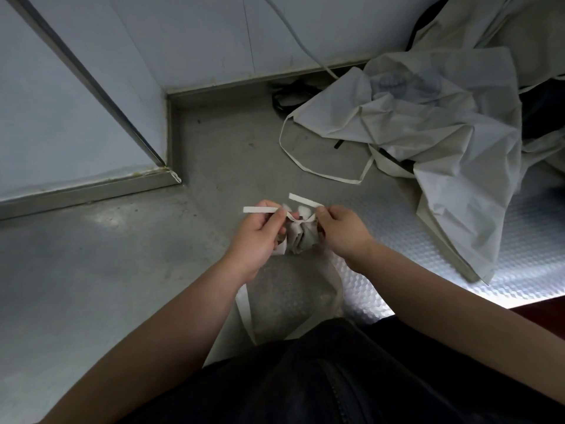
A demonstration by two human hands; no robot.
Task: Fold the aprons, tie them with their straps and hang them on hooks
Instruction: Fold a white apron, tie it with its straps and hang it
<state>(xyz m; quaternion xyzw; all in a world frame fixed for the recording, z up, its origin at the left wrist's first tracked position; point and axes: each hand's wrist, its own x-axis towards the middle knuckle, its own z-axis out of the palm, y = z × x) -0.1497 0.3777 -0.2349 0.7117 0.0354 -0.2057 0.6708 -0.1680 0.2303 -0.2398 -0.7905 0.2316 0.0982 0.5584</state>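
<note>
Left hand: fingers curled, thumb and forefinger pinching one flat off-white strap end, which sticks out to the left past the knuckles.

Right hand: fingers curled, thumb and forefinger pinching the second flat off-white strap end, which angles up and to the left from the fingertips.

The two hands sit close together, one on each side of a small folded off-white cloth apron bundle. Both straps cross at a knot on top of the bundle. The bundle is bunched in tight pleats and is held between the hands, over the middle of the grey metal surface, towards its near edge. Whether it touches the surface cannot be told.

A long off-white strap loop hangs from the bundle and runs back to the near edge, against the person's dark garment.

A loose heap of crumpled off-white aprons occupies the far right corner of the surface, well apart from the hands, its lower cloth spreading over the embossed part near the right edge. One thin strap of the heap lies in an open loop on the surface, between the heap and the hands.

A black strap item lies at the far edge just beside the heap. A grey cable runs down the pale wall panel behind.
</note>
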